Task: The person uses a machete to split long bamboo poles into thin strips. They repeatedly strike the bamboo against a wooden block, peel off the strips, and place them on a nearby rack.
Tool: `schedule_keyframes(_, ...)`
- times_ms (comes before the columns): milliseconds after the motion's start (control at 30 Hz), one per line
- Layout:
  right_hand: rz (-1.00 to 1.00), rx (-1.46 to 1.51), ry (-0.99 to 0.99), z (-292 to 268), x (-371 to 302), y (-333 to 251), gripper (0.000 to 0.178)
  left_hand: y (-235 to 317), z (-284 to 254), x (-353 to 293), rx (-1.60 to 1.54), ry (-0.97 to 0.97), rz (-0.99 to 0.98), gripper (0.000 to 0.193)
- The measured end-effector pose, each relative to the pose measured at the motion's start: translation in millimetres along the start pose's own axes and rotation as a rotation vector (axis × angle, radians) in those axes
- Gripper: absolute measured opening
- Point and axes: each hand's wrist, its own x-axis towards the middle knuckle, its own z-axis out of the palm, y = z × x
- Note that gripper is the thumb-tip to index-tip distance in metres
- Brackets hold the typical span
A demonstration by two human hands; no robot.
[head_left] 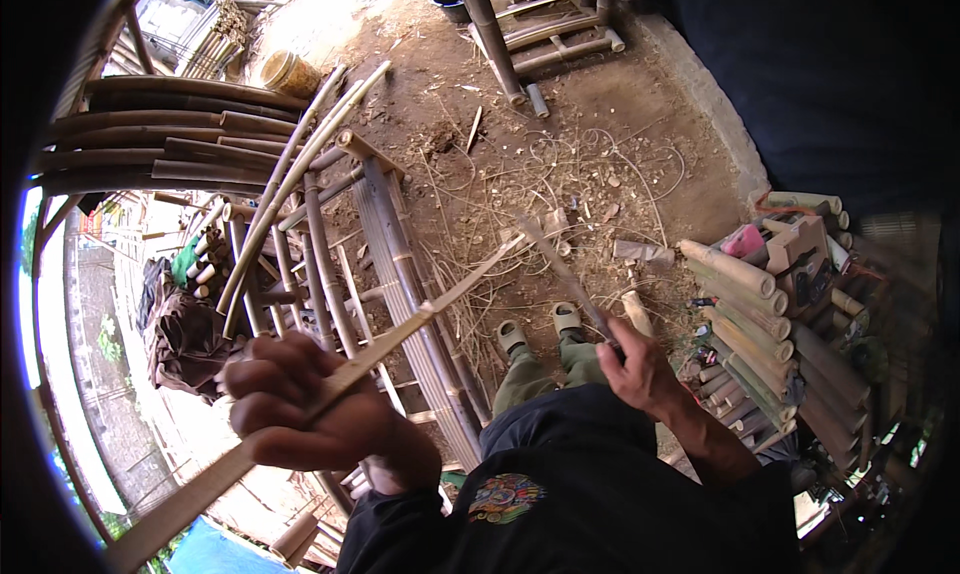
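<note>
- A round, many-coloured print (507,498) sits on the front of the person's black shirt (600,504); any lettering in it is too small to make out.
- The dirt ground (400,114) is bounded on the right by a concrete edge (700,94); its middle is strewn with curled shavings (600,159) and chips.
- The bamboo strip (400,332) is held in the air, slanting from lower left across the bamboo frame (400,244) to its tip above the middle of the ground.
- The left hand (310,404) has its fingers curled tightly round the strip, partway along it.
- The right hand (640,369) is clenched on the handle of a knife (560,269), whose blade points away toward the strip's tip; whether they touch, I cannot tell.
- Two light sandals (512,336), worn by the person, stand on the ground just right of the frame.
- Piled bamboo tubes (735,274), with a cardboard box (798,246) on top, crowd the right side by the concrete edge.
- Leftward, long pale poles (290,174) lean across the frame beside stacked dark bamboo (190,134).
- At the ground's far end stands another bamboo structure (492,34).
</note>
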Motion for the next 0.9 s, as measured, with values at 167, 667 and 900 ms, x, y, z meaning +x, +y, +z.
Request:
schedule_keyframes(167,-0.364,-0.067,-0.124,26.0,17.2,-80.6,0.024,10.3,2.4,-22.0,0.075,-0.035,0.162,0.056)
schedule_keyframes(667,-0.339,-0.187,-0.149,53.9,27.0,-110.6,0.018,7.4,5.1,-27.7,0.001,0.103,0.137,0.057)
schedule_keyframes(900,-0.402,-0.026,-0.177,47.0,7.5,-158.0,0.011,11.3,-11.7,-25.5,-0.005,0.174,0.13,0.058)
